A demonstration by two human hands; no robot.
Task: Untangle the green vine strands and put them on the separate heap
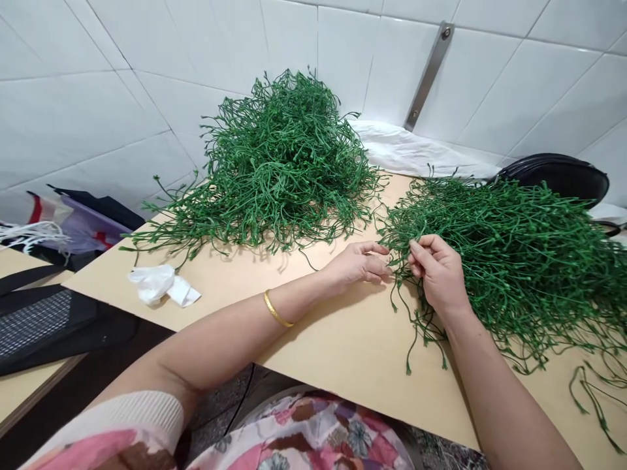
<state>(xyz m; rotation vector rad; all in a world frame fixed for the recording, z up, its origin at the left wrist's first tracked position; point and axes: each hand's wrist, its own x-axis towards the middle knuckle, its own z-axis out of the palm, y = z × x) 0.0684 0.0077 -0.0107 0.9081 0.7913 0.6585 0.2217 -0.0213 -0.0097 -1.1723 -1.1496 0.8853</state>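
Two heaps of thin green artificial plant stems with small knobby tips lie on the tabletop: a tall left pile (289, 150) and a wide right pile (533, 254). My right hand (443, 274) is closed in a pinch at the left edge of the right pile, thumb against forefinger, on a green stem that is mostly hidden. Facing it, my left hand (360, 264) has its fingers stretched and slightly apart, their tips at the loose stems. I see nothing gripped in it. A few stems (414, 326) trail toward the front edge below my right hand.
The pale wooden tabletop (313, 333) meets a white tiled wall (206, 39). Crumpled white tissue (164, 284) lies at the left. Behind the right pile sit a black bag (553, 173) and white sheeting (416, 150). A metal bracket (428, 78) is fixed to the wall.
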